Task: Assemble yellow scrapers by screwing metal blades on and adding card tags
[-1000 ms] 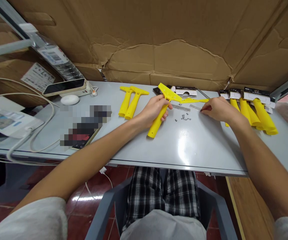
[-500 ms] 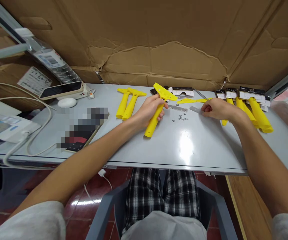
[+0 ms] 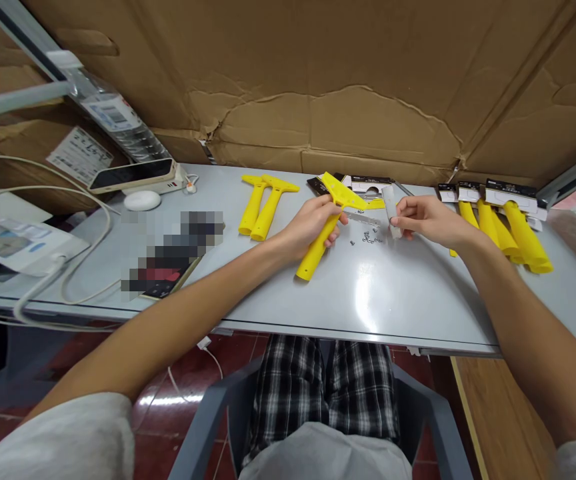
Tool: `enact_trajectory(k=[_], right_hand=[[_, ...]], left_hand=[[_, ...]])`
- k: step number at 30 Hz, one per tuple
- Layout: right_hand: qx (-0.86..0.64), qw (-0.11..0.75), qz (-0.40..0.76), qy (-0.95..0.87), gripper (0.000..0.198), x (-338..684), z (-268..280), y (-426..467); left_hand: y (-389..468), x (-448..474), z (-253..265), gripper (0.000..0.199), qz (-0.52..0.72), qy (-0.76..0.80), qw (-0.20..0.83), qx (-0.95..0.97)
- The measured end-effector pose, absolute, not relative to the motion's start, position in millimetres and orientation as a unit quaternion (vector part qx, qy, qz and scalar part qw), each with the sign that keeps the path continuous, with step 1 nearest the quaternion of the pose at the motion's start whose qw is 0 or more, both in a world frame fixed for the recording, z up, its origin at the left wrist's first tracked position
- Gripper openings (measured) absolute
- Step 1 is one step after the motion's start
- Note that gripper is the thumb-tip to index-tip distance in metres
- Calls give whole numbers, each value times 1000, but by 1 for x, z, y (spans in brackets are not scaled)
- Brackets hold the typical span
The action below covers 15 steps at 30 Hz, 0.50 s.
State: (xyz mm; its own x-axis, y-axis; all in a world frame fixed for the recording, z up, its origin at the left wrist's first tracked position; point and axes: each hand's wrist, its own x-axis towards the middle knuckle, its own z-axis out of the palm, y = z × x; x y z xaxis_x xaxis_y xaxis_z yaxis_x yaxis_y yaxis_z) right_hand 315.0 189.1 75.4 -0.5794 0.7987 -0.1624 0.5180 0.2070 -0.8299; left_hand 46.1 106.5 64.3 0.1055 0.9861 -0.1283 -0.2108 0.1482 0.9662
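Observation:
My left hand [image 3: 311,228] is wrapped round the grip of a yellow T-shaped scraper handle [image 3: 312,259], its wide head tilted up and away from me. Between the thumb and fingers of my right hand [image 3: 431,219] is a flat metal blade [image 3: 389,205], raised upright just right of the handle's head. Several small screws [image 3: 368,238] lie loose on the table below the two hands. Behind them rests another metal strip [image 3: 362,218], partly hidden by my left hand and the handle.
Two yellow handles [image 3: 268,210] lie to the left on the white table [image 3: 268,300]. Several packaged yellow scrapers [image 3: 525,233] with black-and-white cards are at the right. A phone [image 3: 173,267], a white mouse-like object [image 3: 142,201] and cables take up the left side. Cardboard [image 3: 368,127] stands behind.
My right hand has lifted the metal blade off the table, turned it upright and brought it left toward the yellow handle. My left hand keeps its hold on the handle.

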Motion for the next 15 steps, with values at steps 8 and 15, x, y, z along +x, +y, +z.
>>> enact_trajectory(k=[8,15], right_hand=[[-425,133,473,-760,69,308,74,184],[-416,139,481,-759,64,305,72,183]], left_hand=[[106,46,58,10,453,459,614,456],[100,51,64,12,418,469,621,469]])
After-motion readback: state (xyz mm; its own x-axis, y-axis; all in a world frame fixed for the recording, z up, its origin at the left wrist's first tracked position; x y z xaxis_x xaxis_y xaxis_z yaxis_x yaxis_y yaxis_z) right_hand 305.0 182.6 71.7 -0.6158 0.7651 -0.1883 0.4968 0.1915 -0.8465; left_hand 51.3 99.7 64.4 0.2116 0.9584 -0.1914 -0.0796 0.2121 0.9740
